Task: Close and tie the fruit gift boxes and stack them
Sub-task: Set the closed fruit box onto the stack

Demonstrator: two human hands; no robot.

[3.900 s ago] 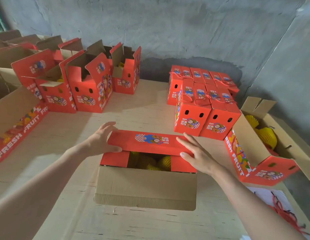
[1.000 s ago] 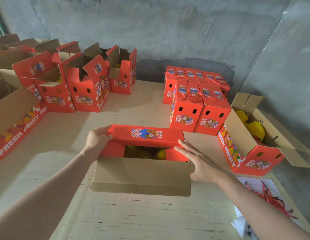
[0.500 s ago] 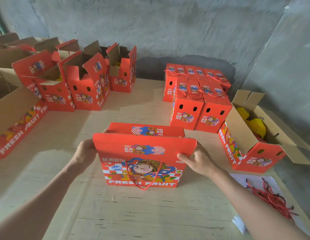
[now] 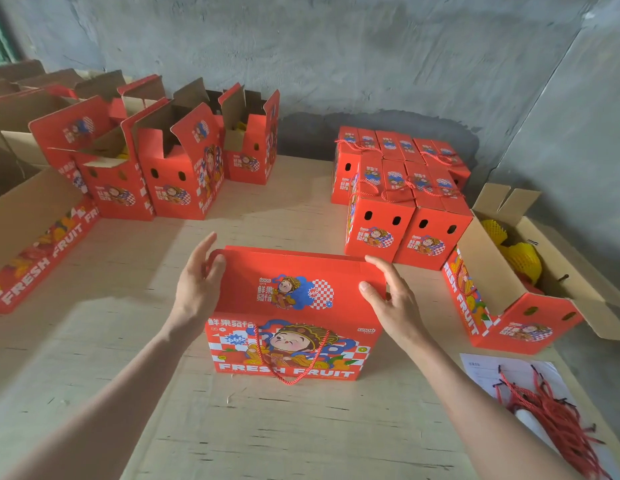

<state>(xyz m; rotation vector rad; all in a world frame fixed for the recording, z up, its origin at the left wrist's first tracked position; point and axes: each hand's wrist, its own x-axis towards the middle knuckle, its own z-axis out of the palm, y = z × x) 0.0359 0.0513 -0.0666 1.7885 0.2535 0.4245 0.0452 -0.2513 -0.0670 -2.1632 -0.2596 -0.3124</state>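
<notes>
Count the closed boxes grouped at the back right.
5: front-left box, front-right box, and three behind: back-left box, back-middle box, back-right box. More may be hidden.

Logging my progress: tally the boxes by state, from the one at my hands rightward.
Centre box, flaps down: 1
Closed boxes grouped near the wall: 5
Open box on its side, fruit inside: 1
Total: 7
</notes>
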